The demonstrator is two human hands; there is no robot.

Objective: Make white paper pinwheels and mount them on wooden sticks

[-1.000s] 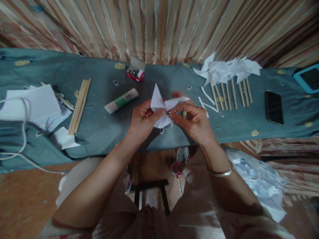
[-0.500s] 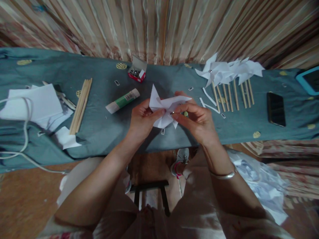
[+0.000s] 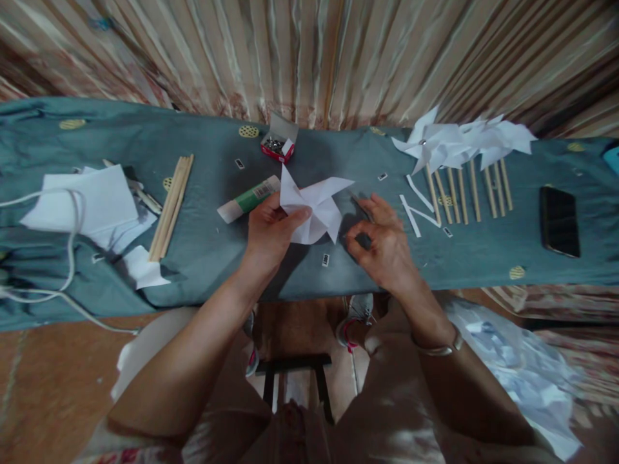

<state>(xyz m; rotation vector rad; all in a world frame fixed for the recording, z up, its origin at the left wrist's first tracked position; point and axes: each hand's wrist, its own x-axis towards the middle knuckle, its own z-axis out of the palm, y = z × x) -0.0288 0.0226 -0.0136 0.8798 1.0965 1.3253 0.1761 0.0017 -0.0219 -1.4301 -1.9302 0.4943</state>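
My left hand pinches a folded white paper pinwheel by its lower left side and holds it just above the teal cloth. My right hand is off the pinwheel, low over the cloth to its right. Its fingers are curled, with thumb and forefinger drawn together over a dark spot. What they hold, if anything, I cannot make out. A green and white glue stick lies just left of the pinwheel.
A small red box of pins stands open at the back. Loose wooden sticks and white paper sheets lie at left with a white cable. Finished pinwheels on sticks, paper strips and a black phone lie at right.
My right hand has let go of the pinwheel's centre and dropped to the cloth at the right. The left hand keeps the pinwheel and has shifted it slightly up and left.
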